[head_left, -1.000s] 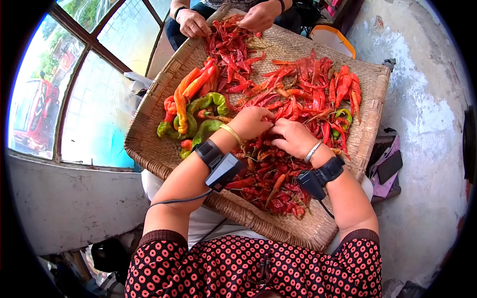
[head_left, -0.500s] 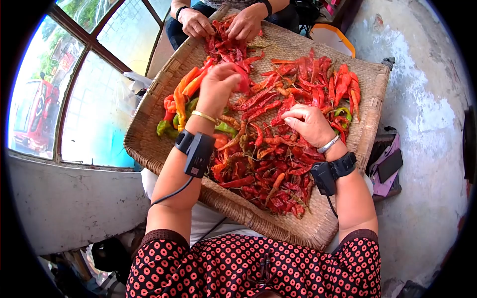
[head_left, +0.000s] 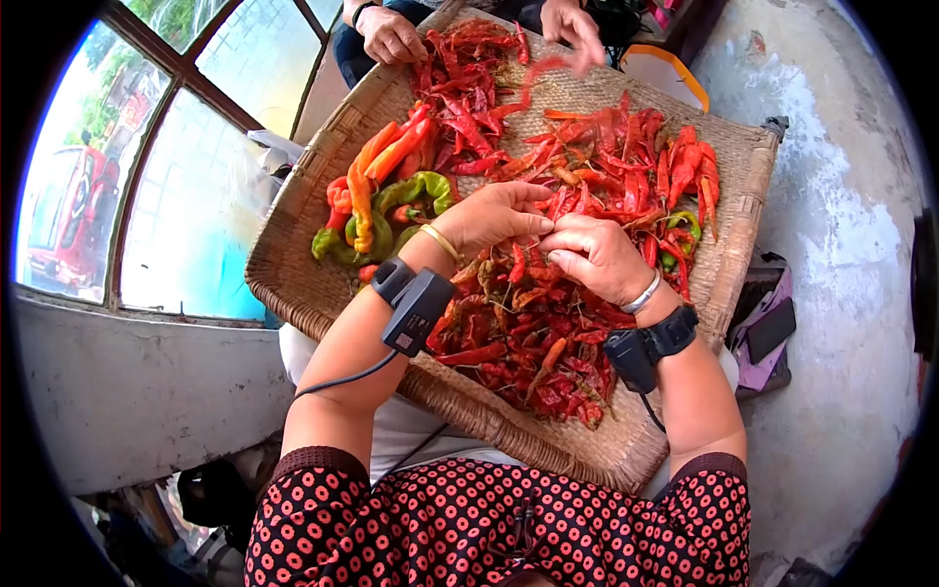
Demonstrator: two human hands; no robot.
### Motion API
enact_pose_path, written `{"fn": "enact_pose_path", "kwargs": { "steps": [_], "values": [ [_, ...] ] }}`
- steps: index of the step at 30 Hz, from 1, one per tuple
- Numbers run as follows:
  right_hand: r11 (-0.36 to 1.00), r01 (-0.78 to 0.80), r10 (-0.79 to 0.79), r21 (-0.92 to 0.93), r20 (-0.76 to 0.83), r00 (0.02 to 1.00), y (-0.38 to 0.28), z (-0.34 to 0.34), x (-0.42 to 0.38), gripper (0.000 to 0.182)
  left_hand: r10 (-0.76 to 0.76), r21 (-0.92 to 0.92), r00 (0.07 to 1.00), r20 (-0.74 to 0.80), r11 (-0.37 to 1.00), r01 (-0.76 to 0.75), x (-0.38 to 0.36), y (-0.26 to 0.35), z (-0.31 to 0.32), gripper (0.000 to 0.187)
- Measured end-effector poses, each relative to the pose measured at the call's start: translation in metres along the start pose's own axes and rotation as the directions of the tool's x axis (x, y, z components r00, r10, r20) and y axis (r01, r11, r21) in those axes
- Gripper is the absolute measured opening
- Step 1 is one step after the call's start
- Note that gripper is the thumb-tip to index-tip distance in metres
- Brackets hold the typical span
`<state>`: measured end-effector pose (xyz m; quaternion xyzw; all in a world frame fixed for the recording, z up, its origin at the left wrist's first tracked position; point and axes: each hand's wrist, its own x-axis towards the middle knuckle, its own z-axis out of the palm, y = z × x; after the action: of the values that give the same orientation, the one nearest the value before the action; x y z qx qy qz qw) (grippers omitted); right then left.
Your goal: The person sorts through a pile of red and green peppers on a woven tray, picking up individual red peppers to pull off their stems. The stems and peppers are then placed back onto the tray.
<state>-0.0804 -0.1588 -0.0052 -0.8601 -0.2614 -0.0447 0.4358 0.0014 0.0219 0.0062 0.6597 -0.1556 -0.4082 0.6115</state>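
Note:
Both my hands meet over a wide heap of wrinkled, dried red chili peppers in a woven basket tray. My left hand has its fingers bent in a pinch, their tips close to my right hand's; what lies in them is hidden. My right hand is closed, thumb against fingers, at a red chili pepper that shows just beyond the fingertips. Left of my hands lie larger orange peppers and curled green peppers. Another red heap is at the tray's far side.
Across the tray, another person's hand rests at the far heap; their other hand is blurred near a red pepper. Windows are at the left, a wall at the right. Straps and a cable are on my wrists.
My left hand has moved right and down from the far heap to meet my right hand. The other person's hand at the far right has moved away from the heap.

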Motion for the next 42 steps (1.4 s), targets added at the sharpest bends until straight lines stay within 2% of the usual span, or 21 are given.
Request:
{"fn": "enact_pose_path", "kwargs": {
  "steps": [5, 7, 9, 10, 11, 13, 14, 15, 17, 18, 20, 24, 25, 26, 30, 32, 35, 36, 37, 40, 42],
  "values": [
    [0.999, 0.029, -0.029, -0.024, 0.003, 1.000, 0.004, 0.003, 0.001, 0.017, 0.090, -0.168, 0.995, -0.041, 0.981, -0.096, 0.010, -0.007, -0.009, 0.045],
    [0.998, 0.056, -0.056, -0.025, -0.016, 0.998, 0.009, 0.007, 0.000, 0.019, 0.223, -0.042, 0.942, -0.250, 0.970, -0.240, 0.003, 0.013, -0.014, 0.047],
    [0.938, 0.037, -0.054, -0.345, -0.040, 0.998, 0.014, 0.011, 0.000, 0.024, 0.377, 0.240, 0.774, -0.509, 0.926, -0.293, 0.003, 0.017, -0.028, 0.046],
    [0.901, 0.016, -0.038, -0.434, -0.041, 0.998, 0.016, 0.013, -0.001, 0.024, 0.625, 0.594, 0.496, -0.603, 0.767, -0.243, 0.011, 0.009, -0.039, 0.035],
    [0.901, 0.018, -0.039, -0.433, -0.041, 0.998, 0.020, 0.017, 0.000, 0.024, 0.625, 0.596, 0.495, -0.603, 0.766, -0.242, 0.015, -0.002, -0.047, 0.035],
    [0.804, 0.025, -0.049, -0.594, -0.024, 0.999, 0.029, 0.024, 0.001, 0.019, 0.718, 0.802, 0.618, -0.319, 0.552, -0.228, 0.008, -0.001, -0.042, 0.030],
    [0.787, 0.012, -0.041, -0.617, -0.032, 0.999, 0.031, 0.029, 0.001, 0.015, 0.605, 0.752, 0.765, -0.221, 0.605, -0.262, 0.005, -0.004, -0.035, 0.032],
    [0.789, 0.010, -0.037, -0.614, -0.031, 0.999, 0.031, 0.030, 0.001, 0.015, 0.602, 0.750, 0.767, -0.222, 0.608, -0.260, 0.006, -0.008, -0.029, 0.032],
    [0.739, -0.041, 0.074, -0.673, 0.020, 0.997, 0.032, 0.031, 0.001, 0.011, 0.393, 0.918, 0.894, 0.217, 0.230, -0.324, 0.007, -0.018, -0.021, 0.034],
    [0.739, -0.042, 0.076, -0.672, 0.021, 0.997, 0.032, 0.029, 0.001, 0.011, 0.392, 0.917, 0.894, 0.217, 0.232, -0.324, 0.006, -0.020, -0.016, 0.034],
    [0.773, -0.025, 0.058, -0.634, 0.031, 0.998, 0.033, 0.022, -0.001, 0.008, 0.173, 0.934, 0.952, 0.251, 0.214, -0.285, 0.004, -0.021, -0.010, 0.035],
    [0.879, 0.013, -0.052, -0.478, -0.067, 0.996, 0.026, 0.000, -0.002, 0.014, 0.179, 0.931, 0.943, 0.281, 0.185, -0.313, 0.006, -0.027, -0.014, 0.028],
    [0.879, 0.015, -0.052, -0.477, -0.065, 0.997, 0.023, -0.003, -0.002, 0.014, 0.108, 0.942, 0.958, 0.267, 0.179, -0.283, 0.004, -0.022, -0.010, 0.024],
    [0.945, -0.074, 0.019, -0.319, -0.170, 0.985, 0.020, -0.005, -0.002, 0.014, 0.036, 0.952, 0.967, 0.250, 0.170, -0.253, 0.003, -0.018, -0.008, 0.020],
    [0.964, -0.218, 0.261, 0.153, -0.375, 0.889, 0.009, -0.015, -0.001, 0.018, 0.155, 0.905, 0.935, 0.319, 0.241, -0.349, 0.002, -0.018, -0.010, 0.013],
    [0.890, -0.209, 0.367, 0.405, -0.367, 0.855, 0.010, -0.018, -0.002, 0.016, 0.297, 0.746, 0.877, 0.377, 0.464, -0.477, -0.001, -0.007, -0.015, 0.012],
    [0.812, -0.222, 0.433, 0.540, -0.303, 0.849, 0.014, -0.020, -0.004, 0.016, 0.203, 0.725, 0.958, 0.202, 0.626, -0.285, -0.017, 0.020, -0.022, 0.010],
    [0.811, -0.223, 0.429, 0.540, -0.291, 0.855, 0.016, -0.019, -0.004, 0.016, 0.056, 0.656, 0.997, 0.057, 0.751, -0.080, -0.021, 0.029, -0.026, 0.009],
    [0.812, -0.221, 0.427, 0.540, -0.292, 0.856, 0.015, -0.019, -0.003, 0.016, 0.226, 0.694, 0.971, 0.085, 0.686, -0.220, -0.019, 0.025, -0.039, 0.009],
    [0.771, -0.311, 0.501, 0.555, -0.229, 0.834, 0.010, -0.020, -0.003, 0.016, 0.322, 0.597, 0.944, -0.073, 0.772, -0.217, -0.013, 0.023, -0.062, 0.012],
    [0.752, -0.328, 0.524, 0.571, -0.216, 0.824, 0.008, -0.020, -0.002, 0.016, 0.446, 0.324, 0.734, -0.512, 0.892, -0.316, -0.008, 0.023, -0.069, 0.022]
  ]
}}
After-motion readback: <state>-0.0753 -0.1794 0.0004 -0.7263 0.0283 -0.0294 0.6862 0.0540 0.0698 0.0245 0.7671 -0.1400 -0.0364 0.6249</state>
